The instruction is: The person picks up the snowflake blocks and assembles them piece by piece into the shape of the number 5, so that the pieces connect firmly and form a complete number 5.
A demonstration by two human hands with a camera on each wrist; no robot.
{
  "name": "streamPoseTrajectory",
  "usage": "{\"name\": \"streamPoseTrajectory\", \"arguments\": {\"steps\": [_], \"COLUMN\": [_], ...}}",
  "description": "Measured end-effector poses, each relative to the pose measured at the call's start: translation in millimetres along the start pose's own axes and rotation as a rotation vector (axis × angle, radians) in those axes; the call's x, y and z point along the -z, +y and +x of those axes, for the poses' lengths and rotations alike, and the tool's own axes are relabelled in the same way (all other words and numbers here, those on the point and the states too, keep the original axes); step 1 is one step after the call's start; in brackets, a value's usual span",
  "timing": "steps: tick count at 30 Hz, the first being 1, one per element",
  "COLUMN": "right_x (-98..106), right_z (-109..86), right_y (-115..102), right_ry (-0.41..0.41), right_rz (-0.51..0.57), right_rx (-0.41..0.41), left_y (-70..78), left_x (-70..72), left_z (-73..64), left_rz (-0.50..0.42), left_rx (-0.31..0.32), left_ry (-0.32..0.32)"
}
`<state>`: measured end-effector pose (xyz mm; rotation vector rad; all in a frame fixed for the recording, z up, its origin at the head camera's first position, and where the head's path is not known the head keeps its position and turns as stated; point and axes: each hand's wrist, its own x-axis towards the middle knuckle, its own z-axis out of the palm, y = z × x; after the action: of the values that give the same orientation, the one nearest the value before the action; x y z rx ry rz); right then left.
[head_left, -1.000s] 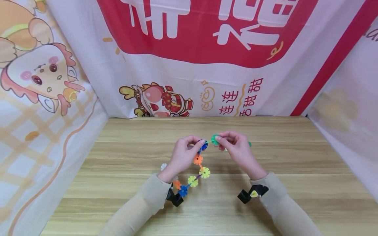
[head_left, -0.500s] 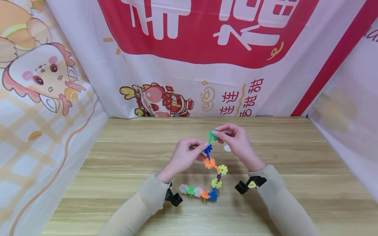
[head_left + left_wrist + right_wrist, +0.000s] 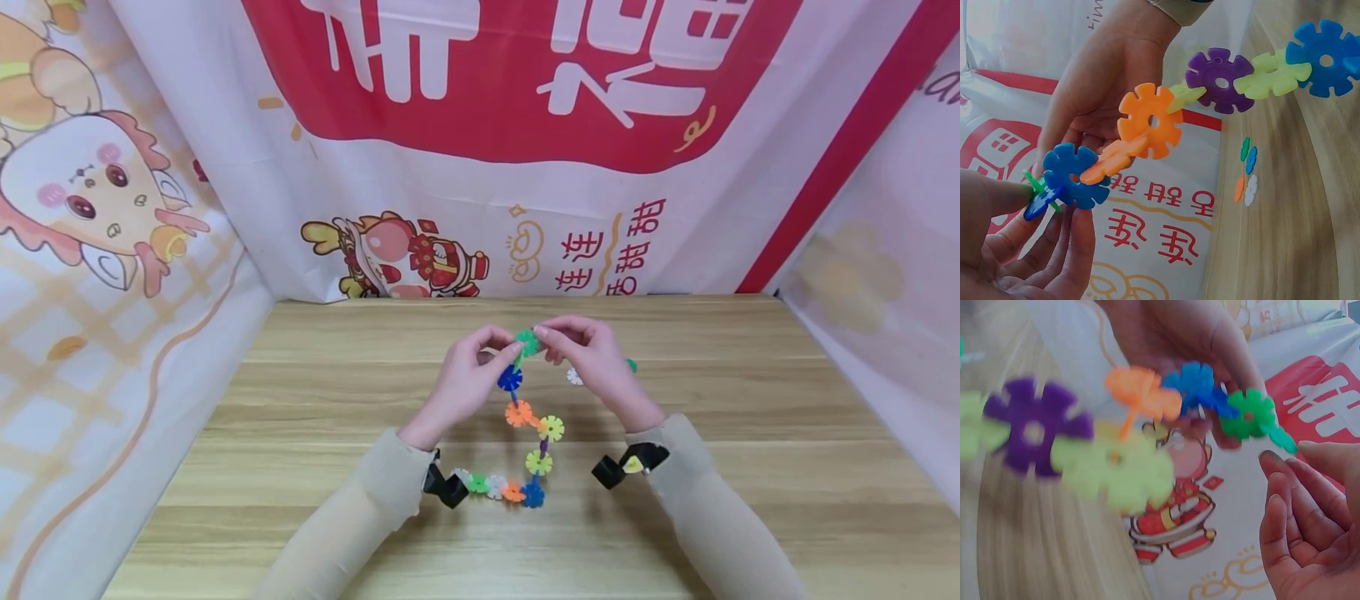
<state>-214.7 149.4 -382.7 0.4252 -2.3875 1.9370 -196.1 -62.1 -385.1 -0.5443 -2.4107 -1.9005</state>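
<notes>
A chain of slotted plastic snowflake discs hangs between my hands, with orange, yellow, purple and blue pieces linked edge to edge. My left hand pinches its upper end, thumb at the bright green disc beside the dark blue disc. At the very end sits a darker green disc. My right hand pinches this disc's edge between thumb and index finger, its other fingers curled in. The chain's lower end, with a blue disc, trails toward my left wrist camera.
Loose discs lie on the wooden table behind my right hand: a white disc, a green disc, and in the left wrist view also a blue disc and an orange disc. Printed cloth walls stand around it.
My right hand has moved left with the darker green disc, toward my left hand. My left fingers have shifted up from the dark blue disc. The chain's lower part has swung rightward.
</notes>
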Motion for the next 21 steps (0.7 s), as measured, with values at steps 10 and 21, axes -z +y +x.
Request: {"name": "streamPoseTrajectory", "arguments": {"steps": [10, 21], "right_x": [37, 55], "right_z": [7.7, 5.9], "right_y": [50, 92], "right_ry": [-0.069, -0.155], "right_rz": [-0.331, -0.597], "right_rx": [-0.081, -0.178], "left_y": [0.7, -1.7], "left_x": [5.2, 6.0], "left_z": [-0.8, 0.7], "left_rz": [-0.075, -0.038], "left_rx": [0.015, 0.027], "left_ry": [0.012, 0.053]}}
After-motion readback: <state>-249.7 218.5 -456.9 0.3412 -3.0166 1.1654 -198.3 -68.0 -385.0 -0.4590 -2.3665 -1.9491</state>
